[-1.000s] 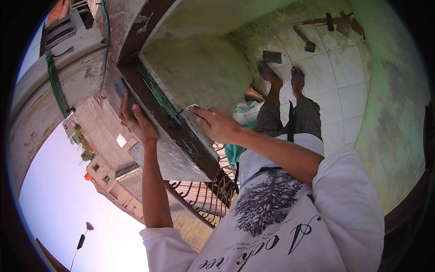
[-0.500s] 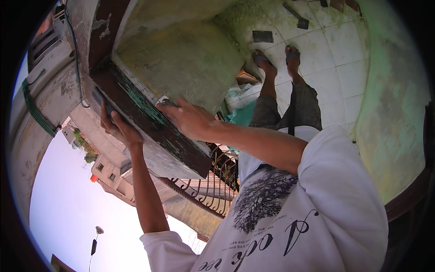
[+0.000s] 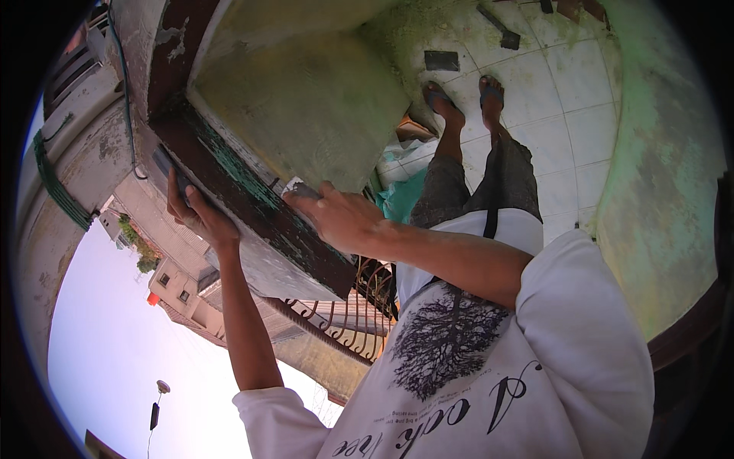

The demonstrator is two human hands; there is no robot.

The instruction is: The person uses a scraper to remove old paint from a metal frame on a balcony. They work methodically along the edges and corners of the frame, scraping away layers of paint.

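My right hand point(image 3: 345, 218) is closed around a small grey tool point(image 3: 300, 187) with a pale front edge, held at the inner edge of the brown beam point(image 3: 298, 237). The beam's paint is chipped, with a worn green patch point(image 3: 237, 172) along it. On the outer side, my left hand point(image 3: 205, 218) reaches up beside the beam. A dark, flat, narrow piece point(image 3: 168, 164) lies at its fingertips, against the pale outer face; the fingers partly hide it, so its kind is unclear.
Below the beam is a curled metal railing point(image 3: 336, 321), with rooftops and sky beyond. A mossy wall point(image 3: 298, 115) stands inside. On the white tiled floor point(image 3: 547, 99) lie a dark rectangular piece point(image 3: 441, 60) and a long-handled dark tool point(image 3: 501, 29). A green cable bundle point(image 3: 57, 187) hangs at left.
My right hand has slid a little toward me along the beam with the grey tool. The left hand stays at nearly the same spot on the outer face.
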